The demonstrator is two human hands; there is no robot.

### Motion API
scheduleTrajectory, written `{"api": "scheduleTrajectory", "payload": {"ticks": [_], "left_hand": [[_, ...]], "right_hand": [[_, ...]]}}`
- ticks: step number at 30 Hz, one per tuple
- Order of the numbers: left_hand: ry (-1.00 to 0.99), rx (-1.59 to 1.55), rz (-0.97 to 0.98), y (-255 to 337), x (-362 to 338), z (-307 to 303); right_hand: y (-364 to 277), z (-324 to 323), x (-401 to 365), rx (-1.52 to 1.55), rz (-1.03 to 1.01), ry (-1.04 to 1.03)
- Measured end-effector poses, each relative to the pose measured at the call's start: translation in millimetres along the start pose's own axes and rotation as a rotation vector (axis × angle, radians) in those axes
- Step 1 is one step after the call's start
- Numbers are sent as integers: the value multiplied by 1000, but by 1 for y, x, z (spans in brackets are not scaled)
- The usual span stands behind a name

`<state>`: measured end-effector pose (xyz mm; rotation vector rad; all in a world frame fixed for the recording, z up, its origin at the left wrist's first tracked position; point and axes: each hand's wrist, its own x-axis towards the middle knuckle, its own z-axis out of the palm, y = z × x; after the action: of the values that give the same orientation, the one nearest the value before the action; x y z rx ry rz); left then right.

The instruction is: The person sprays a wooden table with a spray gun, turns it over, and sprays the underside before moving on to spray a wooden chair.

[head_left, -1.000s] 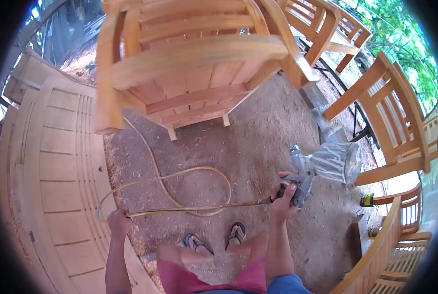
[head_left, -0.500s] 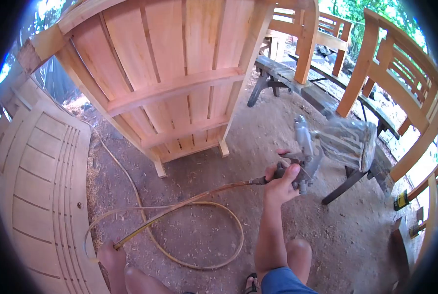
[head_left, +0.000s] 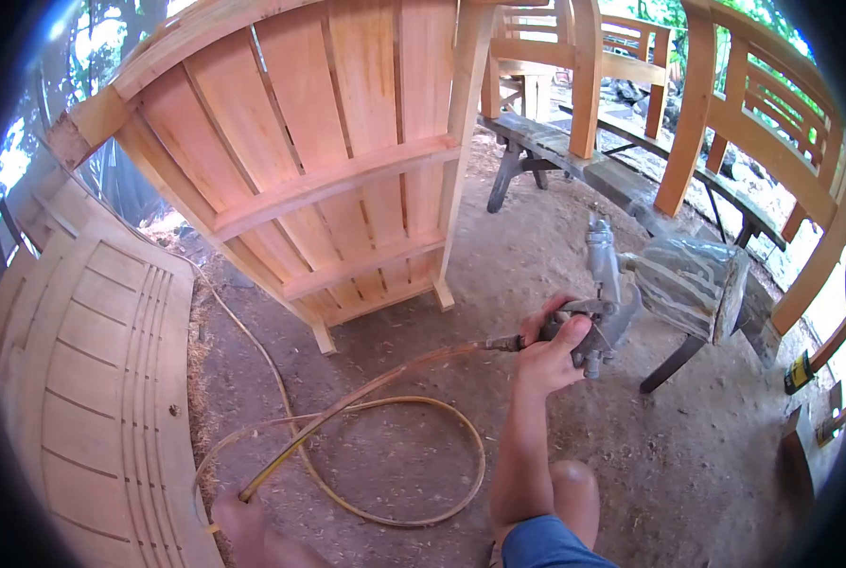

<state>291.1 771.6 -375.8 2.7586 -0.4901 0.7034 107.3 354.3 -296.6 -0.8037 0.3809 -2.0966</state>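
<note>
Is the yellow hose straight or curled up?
Curled. The long yellow hose loops on the dirt floor between the left hand and the grey metal spray gun in the right hand.

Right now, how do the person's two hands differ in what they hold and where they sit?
The right hand is wrapped around the handle of the grey metal spray gun; the left hand grips only the thin yellowish hose. The right hand is raised in mid-view, fully visible; the left hand sits low at the bottom edge, partly cut off. Both are closed in a grip, and the same hose links them.
</note>
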Motion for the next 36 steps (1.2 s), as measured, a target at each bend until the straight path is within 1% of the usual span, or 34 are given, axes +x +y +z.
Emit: {"api": "scheduleTrajectory", "payload": {"ticks": [2,4,6,8,13,14,17,20,23,26,28,29,30,32,36], "left_hand": [[25,48,88,-3,0,2],[35,34,104,-3,0,1],[22,-7,87,-5,-1,4],[-13,-70,39,-9,-1,10],[-28,5,41,1,0,4],[-22,11,46,2,1,2],[-53,33,32,-3,1,3],[-113,-71,-53,-16,-5,7],[-263,-18,-237,-32,-27,5],[-403,-21,-325,-44,-51,-7],[-351,2,-323,-71,-83,14],[-334,12,-309,-74,-93,16],[-294,-21,-336,-77,-97,18],[-220,-85,-374,-71,-91,12],[-220,-59,-389,-96,-94,24]], "right_hand": [[-1,-1,-5,-18,-18,-95],[-5,-3,-10,-25,-21,-211],[-9,-1,-14,18,7,-231],[-13,1,-14,32,21,-209],[-7,-3,1,66,-21,-45],[-5,-6,2,70,-26,-52],[-11,2,-1,0,-9,27],[-19,16,-9,-71,-57,72],[-5,11,-28,38,29,-166],[-4,26,-60,20,152,-470],[-11,41,-80,-41,203,-550],[-14,47,-90,-85,219,-585],[-13,54,-99,-79,204,-584],[-2,61,-111,23,202,-618],[11,75,-127,234,224,-700]]}}
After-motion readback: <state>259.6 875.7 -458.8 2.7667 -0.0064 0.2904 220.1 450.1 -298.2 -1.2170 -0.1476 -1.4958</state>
